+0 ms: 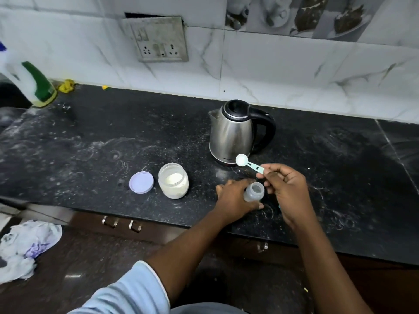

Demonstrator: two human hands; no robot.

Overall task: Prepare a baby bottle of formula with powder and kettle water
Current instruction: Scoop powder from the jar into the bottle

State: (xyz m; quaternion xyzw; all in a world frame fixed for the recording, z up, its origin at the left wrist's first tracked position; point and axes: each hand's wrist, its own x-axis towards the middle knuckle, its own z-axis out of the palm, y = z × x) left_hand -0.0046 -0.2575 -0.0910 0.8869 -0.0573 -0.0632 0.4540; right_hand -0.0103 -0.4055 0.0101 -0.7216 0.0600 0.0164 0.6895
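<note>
A crumpled white-and-purple cloth (27, 245) lies on the floor at eight o'clock from the hands. On the speckled black stone counter (90, 137), the left hand (235, 200) has its fingers (260, 206) curled round a small translucent plastic baby bottle (254, 191), which stands upright and open-mouthed near the front edge. At two o'clock from the bottle, the right hand (288, 193) pinches the turquoise handle of a white-bowled measuring spoon (248, 163), its bowl raised just beyond the bottle's mouth; whether it carries powder I cannot tell. At nine o'clock from the bottle stands an open clear jar of pale formula powder (173, 180), with its round lilac lid (141, 182) lying flat just beside it, again at nine o'clock. At twelve o'clock from the bottle a steel electric kettle with black lid and handle (233, 132) stands, lid closed.
</note>
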